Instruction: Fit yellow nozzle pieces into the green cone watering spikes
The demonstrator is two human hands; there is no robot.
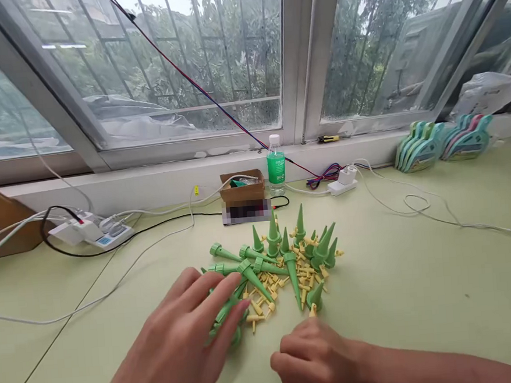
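A pile of green plastic spikes [293, 273] and small yellow T-shaped valve pieces [255, 318] lies mid-table. Some spikes stand point up on their caps; others lie flat. My left hand [190, 324] reaches over the pile's left side, thumb and fingers apart, partly covering several green spikes. Nothing shows between its fingertips. At the near edge of the pile my right hand [313, 356] is closed, knuckles up. Just beyond its knuckles stands a green spike [316, 297] with a yellow valve [313, 310] at its base. What the right fingers hold is hidden.
Behind the pile are an open brown box [255, 188] and a bottle with green label [276, 169]. Power strips [109, 234] and white cables [154, 242] run along the back. Teal hangers [419, 148] stand at right, below the window; a screwdriver [328, 139] lies on the sill.
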